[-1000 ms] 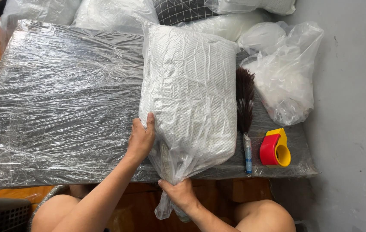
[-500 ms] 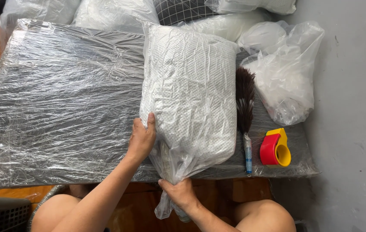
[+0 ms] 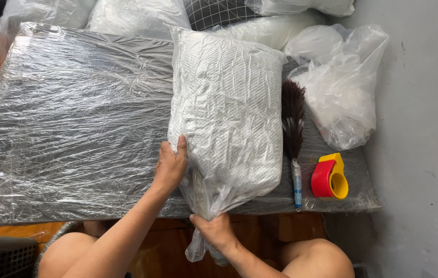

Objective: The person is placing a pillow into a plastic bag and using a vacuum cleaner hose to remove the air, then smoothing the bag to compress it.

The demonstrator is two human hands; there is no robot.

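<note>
A dark counter (image 3: 64, 134) wrapped in clear film is lying under everything. The left hand (image 3: 170, 167) is pressing open-palmed against the side of the bagged white pillow (image 3: 226, 113), steadying it upright on the counter's near edge. The right hand (image 3: 214, 231) is closing around the bag's gathered neck (image 3: 201, 242), bunching the plastic. Rightward, a feather duster (image 3: 293, 134) and a red-and-yellow tape dispenser (image 3: 329, 177) are lying within reach.
</note>
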